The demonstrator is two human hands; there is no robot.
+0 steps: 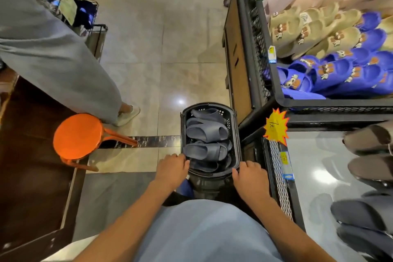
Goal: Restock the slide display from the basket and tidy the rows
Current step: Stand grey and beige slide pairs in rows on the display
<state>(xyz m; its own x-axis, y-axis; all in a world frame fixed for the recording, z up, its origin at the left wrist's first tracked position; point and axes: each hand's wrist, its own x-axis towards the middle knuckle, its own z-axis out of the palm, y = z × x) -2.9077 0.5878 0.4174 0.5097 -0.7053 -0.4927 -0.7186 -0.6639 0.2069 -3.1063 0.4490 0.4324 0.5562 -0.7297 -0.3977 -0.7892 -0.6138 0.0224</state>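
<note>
Over shiny floor tiles (138, 38), the left hand (172, 169) and right hand (251, 177) are gripping a black basket (208, 186) of grey slides (207, 132).

One black basket (182, 134), at least four dark grey slides (206, 132) inside it, one orange stool (77, 136), one yellow starburst price sign (275, 126), one bystander (53, 49).

Arms stretched down, left hand (172, 168) and right hand (249, 176) grip the basket (207, 104) rim.
</note>
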